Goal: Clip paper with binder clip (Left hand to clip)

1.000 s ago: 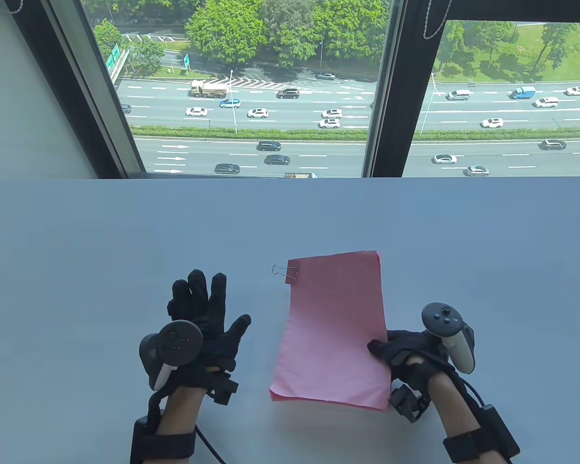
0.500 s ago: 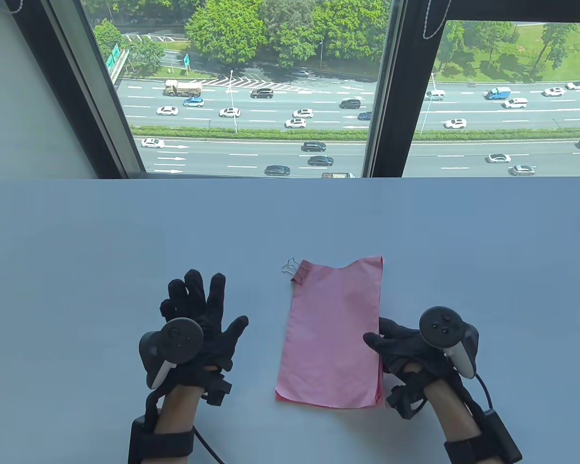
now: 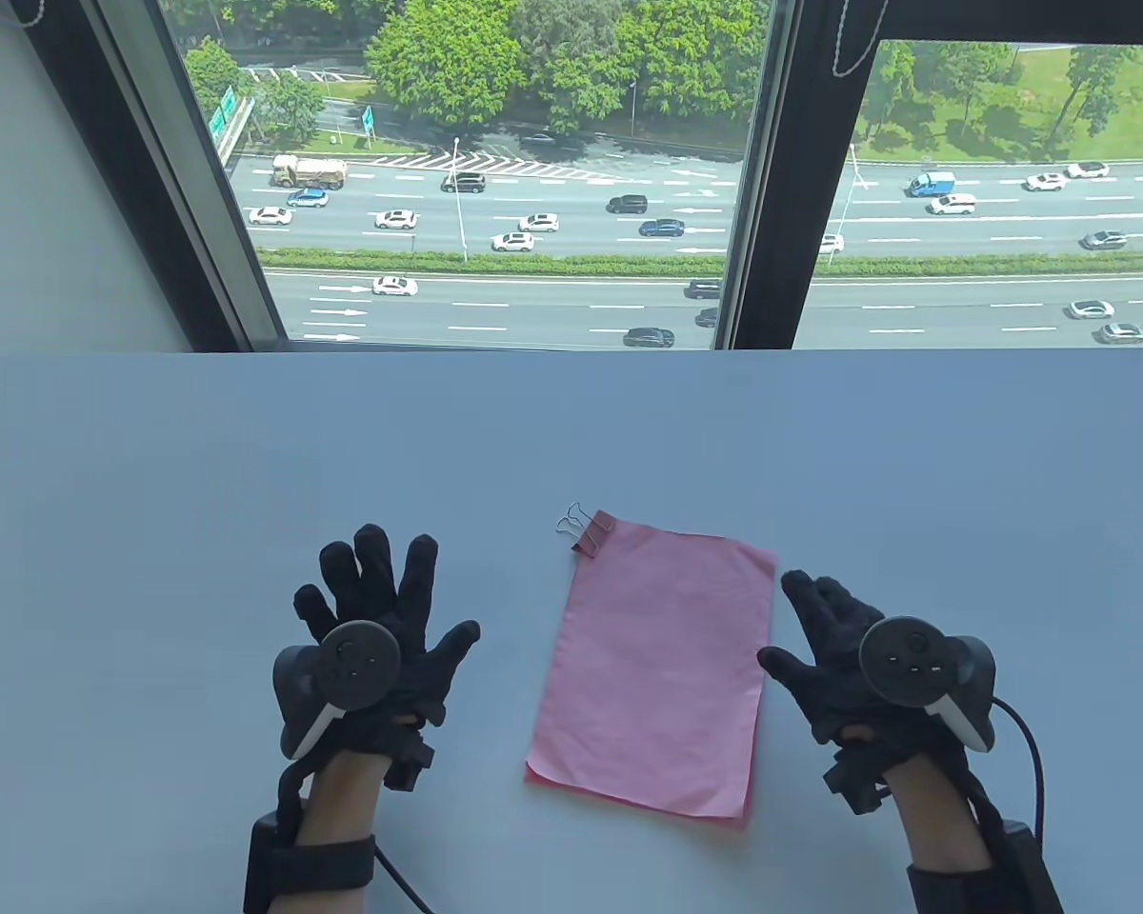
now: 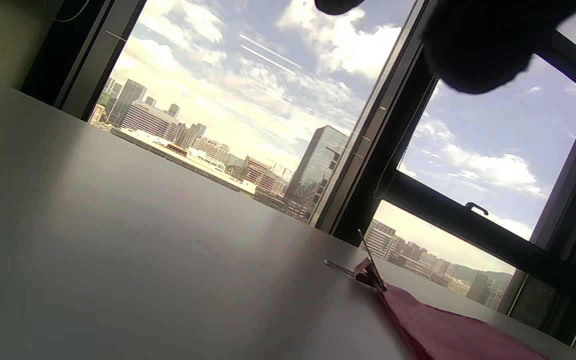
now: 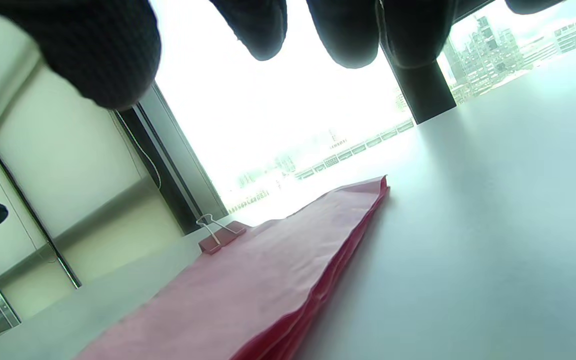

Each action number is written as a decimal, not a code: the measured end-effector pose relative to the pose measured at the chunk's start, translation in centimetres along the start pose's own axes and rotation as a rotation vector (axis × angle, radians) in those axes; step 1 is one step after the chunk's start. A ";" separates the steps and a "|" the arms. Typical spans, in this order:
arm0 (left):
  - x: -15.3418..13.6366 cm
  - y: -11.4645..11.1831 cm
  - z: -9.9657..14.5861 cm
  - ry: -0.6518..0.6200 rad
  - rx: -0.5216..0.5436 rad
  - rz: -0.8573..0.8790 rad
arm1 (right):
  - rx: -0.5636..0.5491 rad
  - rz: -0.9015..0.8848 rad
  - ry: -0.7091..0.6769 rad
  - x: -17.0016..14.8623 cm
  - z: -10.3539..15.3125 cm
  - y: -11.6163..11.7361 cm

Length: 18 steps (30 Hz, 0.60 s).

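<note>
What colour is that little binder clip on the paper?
Pink body with silver wire handles, binder clip; clearest in the right wrist view.

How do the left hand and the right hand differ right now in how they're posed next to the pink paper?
The left hand lies well clear of the pink paper, on the side of the binder clip; the right hand sits close beside the paper's opposite edge. The left hand's fingers point straight away from the person; the right hand's angle toward the paper. Both are open with fingers spread, holding nothing.
</note>
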State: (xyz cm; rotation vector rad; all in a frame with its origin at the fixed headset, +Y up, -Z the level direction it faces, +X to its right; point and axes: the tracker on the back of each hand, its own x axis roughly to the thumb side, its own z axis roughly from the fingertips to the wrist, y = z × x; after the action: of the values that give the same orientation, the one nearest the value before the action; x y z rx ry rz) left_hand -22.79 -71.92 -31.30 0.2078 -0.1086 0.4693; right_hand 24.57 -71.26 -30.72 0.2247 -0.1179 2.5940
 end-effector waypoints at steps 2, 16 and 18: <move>-0.1 0.1 0.0 0.015 -0.008 -0.015 | -0.018 0.009 -0.004 -0.2 0.0 -0.3; -1.8 0.5 0.1 0.114 -0.050 -0.039 | -0.097 0.013 0.107 -3.6 0.1 -1.5; -2.0 0.5 0.0 0.122 -0.056 -0.033 | -0.090 -0.002 0.111 -3.8 0.1 -1.3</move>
State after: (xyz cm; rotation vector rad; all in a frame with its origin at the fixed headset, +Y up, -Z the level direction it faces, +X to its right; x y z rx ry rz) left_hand -24.81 -72.42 -31.51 0.1258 0.0015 0.4442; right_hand 28.46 -72.01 -31.31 0.0480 -0.1935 2.5849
